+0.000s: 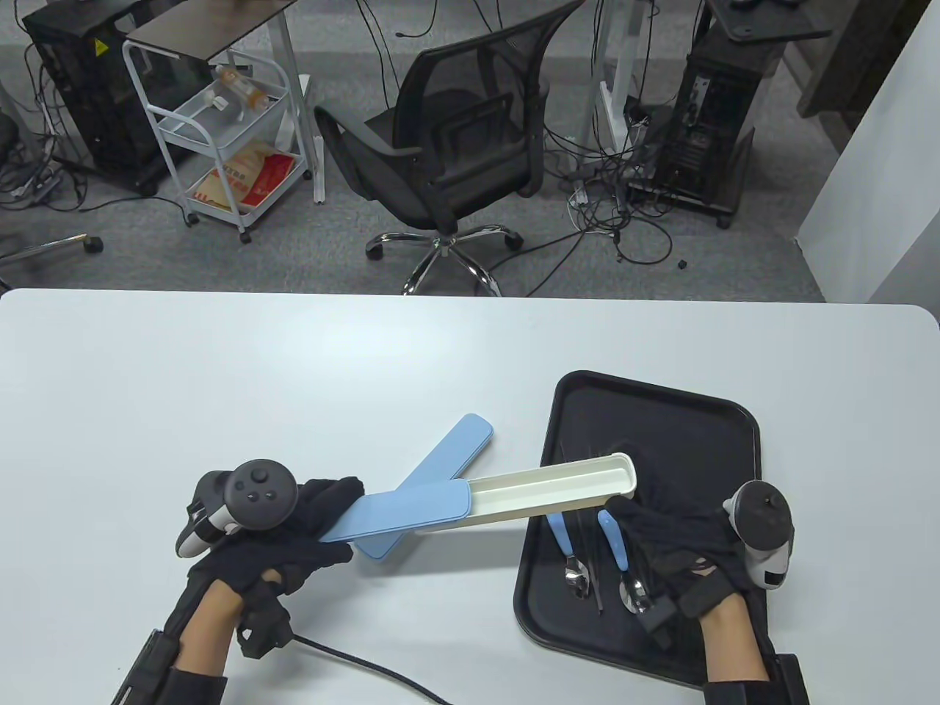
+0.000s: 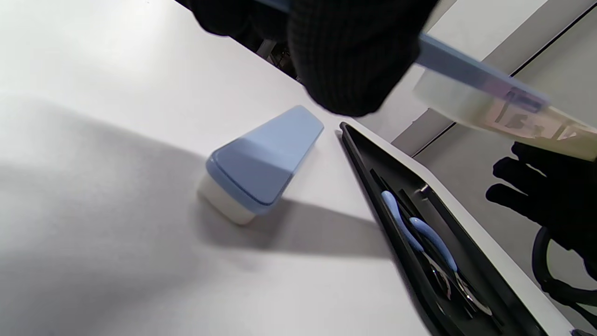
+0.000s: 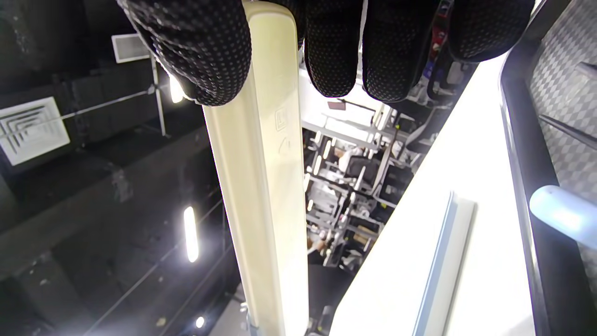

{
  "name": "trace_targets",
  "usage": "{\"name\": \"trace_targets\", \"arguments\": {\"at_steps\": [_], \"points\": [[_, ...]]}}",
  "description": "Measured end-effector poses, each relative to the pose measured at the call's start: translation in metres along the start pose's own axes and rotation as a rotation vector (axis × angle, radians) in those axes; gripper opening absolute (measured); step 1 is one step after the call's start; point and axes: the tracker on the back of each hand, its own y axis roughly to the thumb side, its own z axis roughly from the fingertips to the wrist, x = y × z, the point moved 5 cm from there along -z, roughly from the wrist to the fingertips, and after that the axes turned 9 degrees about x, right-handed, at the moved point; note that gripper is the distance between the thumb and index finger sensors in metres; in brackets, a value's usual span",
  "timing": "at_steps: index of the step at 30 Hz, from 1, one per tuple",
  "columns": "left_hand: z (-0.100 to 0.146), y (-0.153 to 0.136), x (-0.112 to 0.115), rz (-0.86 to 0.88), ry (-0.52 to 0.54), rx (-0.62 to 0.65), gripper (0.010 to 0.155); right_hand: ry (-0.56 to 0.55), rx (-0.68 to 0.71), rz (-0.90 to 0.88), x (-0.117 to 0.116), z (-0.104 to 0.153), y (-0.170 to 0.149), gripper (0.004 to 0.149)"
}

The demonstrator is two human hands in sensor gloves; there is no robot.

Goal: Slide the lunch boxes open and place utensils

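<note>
First box about half slid open, held in the air at lower centre of the table view: left hand point(image 1: 275, 525) grips the blue lid point(image 1: 400, 514), right hand point(image 1: 672, 547) fingers clamp the cream tray point(image 1: 551, 490) end. Second box point(image 1: 433, 470) lies closed on the counter point(image 1: 220, 367) (untouched, it seems). Blue-handled utensils point(image 1: 580, 547) on the black tray point(image 1: 661, 418), none placed yet.

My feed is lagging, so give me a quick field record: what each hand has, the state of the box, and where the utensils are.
left hand: grips the blue lid end of the raised box
right hand: holds the far end of the cream tray
raised box: lid slid partly off, inside looks empty
second box: closed, lying on the table beneath
utensils: two blue-handled spoons and dark chopsticks in the black tray
</note>
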Motion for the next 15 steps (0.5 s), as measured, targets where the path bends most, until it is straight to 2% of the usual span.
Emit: {"name": "trace_targets", "arguments": {"at_steps": [8, 11, 14, 15], "points": [[0.002, -0.004, -0.006, 0.002, 0.046, -0.017, 0.084, -0.071, -0.050, 0.027, 0.009, 0.003, -0.004, 0.079], [0.005, -0.008, -0.011, 0.022, 0.095, -0.039, 0.083, -0.139, -0.193, 0.270, 0.021, 0.008, -0.009, 0.073], [0.005, -0.011, -0.013, 0.025, 0.107, -0.054, 0.083, -0.129, -0.332, 0.601, 0.024, 0.011, -0.013, 0.069], [0.005, -0.010, -0.012, 0.023, 0.107, -0.057, 0.083, -0.118, -0.365, 0.655, 0.022, 0.011, -0.015, 0.068]]}}
